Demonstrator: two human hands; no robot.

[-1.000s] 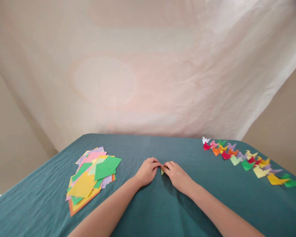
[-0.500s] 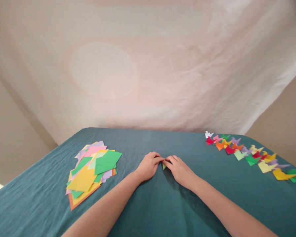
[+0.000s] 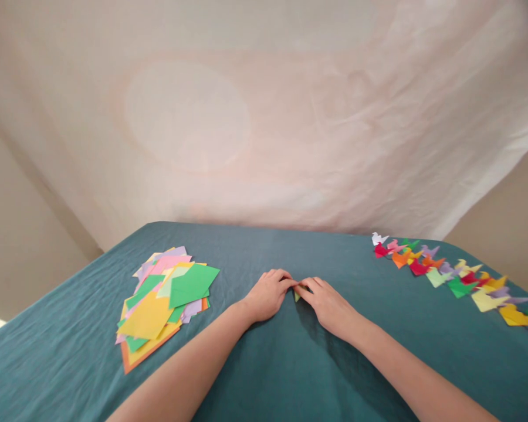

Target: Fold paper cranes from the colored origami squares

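A small folded piece of light-green paper (image 3: 297,296) is pinched between my two hands at the middle of the table, mostly covered by the fingers. My left hand (image 3: 270,293) grips it from the left with thumb and fingertips pressed together. From the right, my right hand (image 3: 323,302) closes its thumb and fingers on the same paper. The fingertips of both hands nearly meet above it. Only a pale corner shows below them.
A loose pile of coloured paper squares (image 3: 149,313) lies to the left on the teal tablecloth (image 3: 255,375). Rows of folded paper birds (image 3: 462,287) stand at the right, running toward the table's right edge. Behind the table hangs a pale cloth (image 3: 264,117).
The view has shifted slightly. Both hands keep their pinch on the folded paper, with hardly any movement of the fingers.
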